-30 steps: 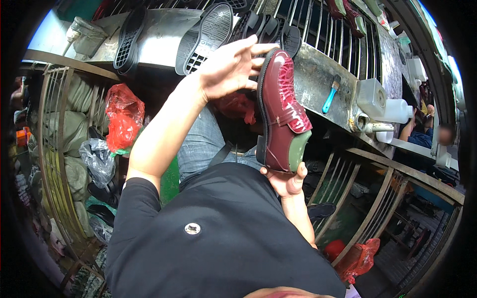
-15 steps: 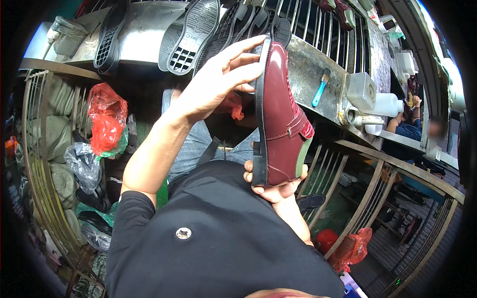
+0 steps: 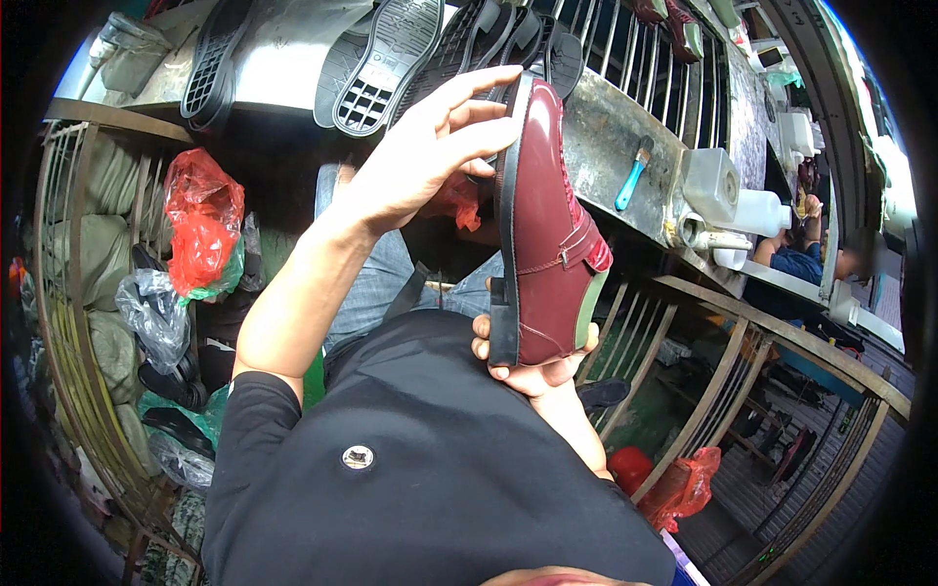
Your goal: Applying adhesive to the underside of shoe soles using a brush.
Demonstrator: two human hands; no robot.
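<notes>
A dark red shoe stands on end in front of me, toe up, with its black sole facing left. It has a strap with a small buckle and a green patch by the heel. My right hand cups the heel from below, its fingers curled round the black heel block. Up at the toe, my left hand presses its fingertips and thumb against the sole's edge. What the fingertips do behind the sole is partly hidden.
Loose black soles lie along the metal bench. A blue-handled brush rests by plastic bottles. Barred racks flank me right and left. Red plastic bags hang at the left. Another person is at the far right.
The view has shifted slightly. Both hands keep the same hold on the shoe, which stays upright and barely moves.
</notes>
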